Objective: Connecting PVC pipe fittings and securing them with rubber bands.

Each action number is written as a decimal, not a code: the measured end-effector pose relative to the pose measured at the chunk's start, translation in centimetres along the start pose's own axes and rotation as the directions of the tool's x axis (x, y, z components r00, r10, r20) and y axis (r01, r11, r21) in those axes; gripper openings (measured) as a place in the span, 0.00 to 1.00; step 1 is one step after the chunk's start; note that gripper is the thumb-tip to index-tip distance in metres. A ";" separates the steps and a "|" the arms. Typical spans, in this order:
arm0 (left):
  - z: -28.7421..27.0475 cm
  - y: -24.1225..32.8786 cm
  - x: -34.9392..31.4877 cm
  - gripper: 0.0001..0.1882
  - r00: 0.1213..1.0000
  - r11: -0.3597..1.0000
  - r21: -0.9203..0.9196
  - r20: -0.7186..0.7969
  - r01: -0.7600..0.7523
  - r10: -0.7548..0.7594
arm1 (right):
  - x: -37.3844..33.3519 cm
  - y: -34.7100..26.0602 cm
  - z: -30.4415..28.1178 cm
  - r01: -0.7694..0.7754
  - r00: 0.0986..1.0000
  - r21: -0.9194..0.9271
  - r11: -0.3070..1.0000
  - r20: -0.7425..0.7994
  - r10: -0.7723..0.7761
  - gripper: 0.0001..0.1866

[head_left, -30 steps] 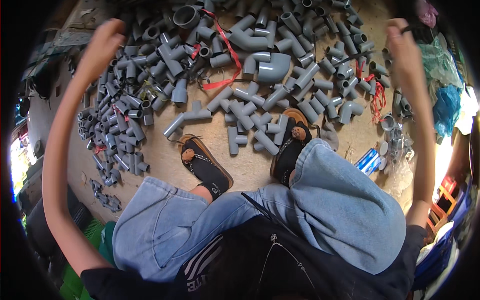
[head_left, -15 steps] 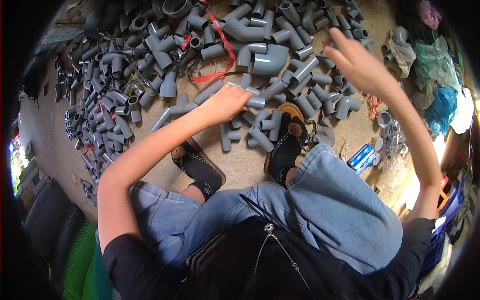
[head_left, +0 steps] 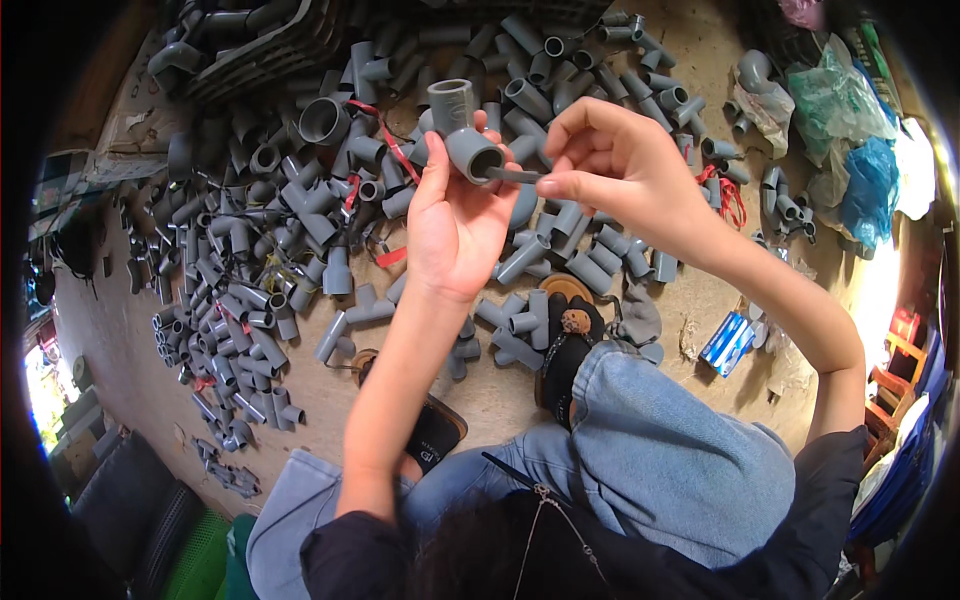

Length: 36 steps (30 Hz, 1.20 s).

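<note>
My left hand (head_left: 452,225) holds up a grey plastic pipe elbow (head_left: 458,118), palm turned upward and fingers wrapped behind it. One round mouth of the elbow points up, the other faces right toward me. Between thumb and fingers, my right hand (head_left: 628,168) pinches a thin, flat grey strip (head_left: 516,176). The strip's far end lies at the elbow's right-hand mouth; whether it is joined to the fitting I cannot tell. Beneath both hands spreads a pile of loose grey pipe fittings (head_left: 310,205), mostly tees and elbows.
Black plastic crates (head_left: 262,50) with grey fittings stand at the far side. Red ribbon (head_left: 395,145) trails over the pile. To the right lie plastic bags (head_left: 868,190) and a small blue box (head_left: 728,343). My sandalled feet (head_left: 572,345) are close to the nearest fittings.
My left hand has risen from the pile and turned palm up, now with an elbow in it. The right hand has come inward to the elbow. The view takes in more of the far side.
</note>
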<state>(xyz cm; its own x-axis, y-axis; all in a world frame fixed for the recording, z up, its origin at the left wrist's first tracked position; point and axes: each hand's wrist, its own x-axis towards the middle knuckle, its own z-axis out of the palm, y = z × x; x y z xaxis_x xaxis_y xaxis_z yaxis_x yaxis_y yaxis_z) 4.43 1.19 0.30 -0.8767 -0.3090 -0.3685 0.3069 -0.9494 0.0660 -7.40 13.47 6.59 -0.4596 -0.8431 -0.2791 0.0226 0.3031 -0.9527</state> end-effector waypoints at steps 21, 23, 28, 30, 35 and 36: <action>-0.5 -1.9 0.5 0.13 0.775 0.621 0.597 0.001 -0.508 0.632 | 0.7 3.4 -0.4 -0.188 0.937 0.335 0.923 -0.221 0.271 0.18; -0.2 -1.2 0.3 0.11 0.766 0.535 0.670 0.079 -0.515 0.638 | 1.0 4.0 -0.6 -0.189 0.959 0.383 0.904 -0.125 0.254 0.18; -0.6 1.2 0.2 0.13 0.859 0.492 0.755 0.180 -0.434 0.480 | 1.3 3.3 -0.9 -0.205 0.973 0.467 0.860 0.000 0.232 0.16; -0.6 1.7 0.1 0.15 0.890 0.493 0.780 0.176 -0.387 0.419 | 1.6 2.4 -1.2 -0.219 0.964 0.513 0.830 -0.019 0.266 0.15; 0.2 3.7 -0.2 0.14 0.930 0.294 0.884 0.362 -0.363 0.061 | 1.7 2.6 -2.2 -0.319 0.947 0.607 0.727 0.222 0.231 0.23; 0.6 4.2 -0.3 0.13 0.919 0.139 0.912 0.393 -0.386 -0.026 | 1.6 2.6 -2.1 -0.301 0.952 0.508 0.807 0.202 0.229 0.24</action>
<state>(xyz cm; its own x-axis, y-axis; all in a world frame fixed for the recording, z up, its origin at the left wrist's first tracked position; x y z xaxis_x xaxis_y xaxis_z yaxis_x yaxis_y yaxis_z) 5.82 -2.77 1.22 -0.9595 -0.2808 0.0237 0.0430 -0.0627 0.9971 -9.95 13.87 3.89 -0.2535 -0.8232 -0.5079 0.6082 0.2727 -0.7455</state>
